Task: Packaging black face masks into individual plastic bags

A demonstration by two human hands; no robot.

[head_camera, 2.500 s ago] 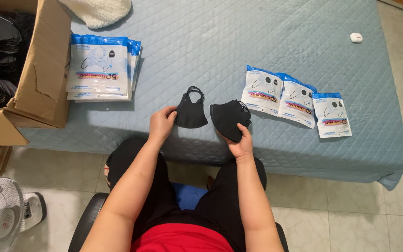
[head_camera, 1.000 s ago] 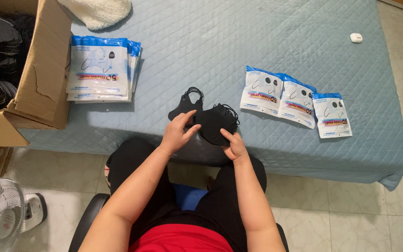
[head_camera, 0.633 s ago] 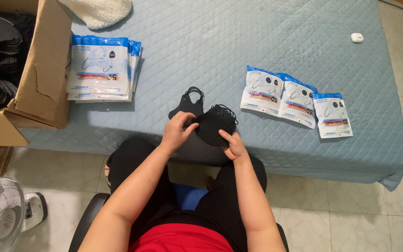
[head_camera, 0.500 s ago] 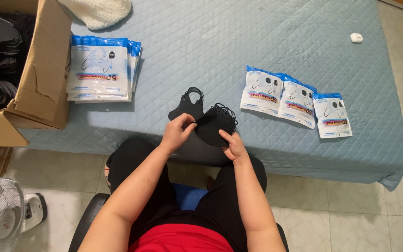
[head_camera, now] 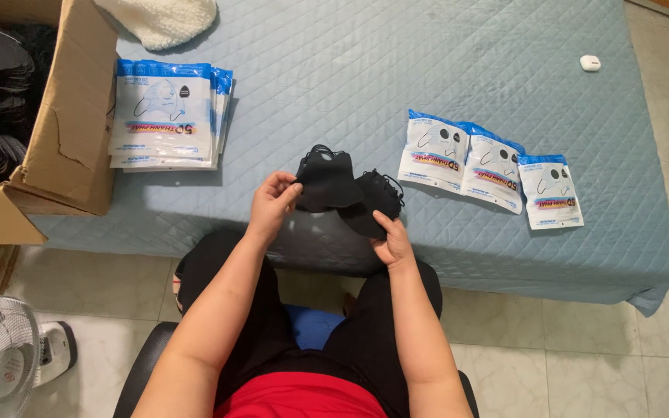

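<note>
Both forearms extend forward from the seated body, bare to the elbow. Left hand (head_camera: 272, 203): fingers curled, thumb and fingertips pinched together. Right hand (head_camera: 391, 238): palm down, fingers bent in a closed grip. Hands near each other, not touching.

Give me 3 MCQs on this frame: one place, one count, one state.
1. Where is the stack of packets?
A. beside the cardboard box
B. on the floor
C. on the chair

2. How many packets lie in the row on the far side of the right hand?
A. one
B. three
C. six

3. What is the left hand doing?
A. resting flat on the bed
B. pinching a black mask's edge
C. holding a packet

Key: 1 A, the stack lies on the blue bed cover next to the cardboard box. 2 B, three overlap in a row. 3 B, its fingertips grip the black mask, while the right hand holds a second mask.
</note>
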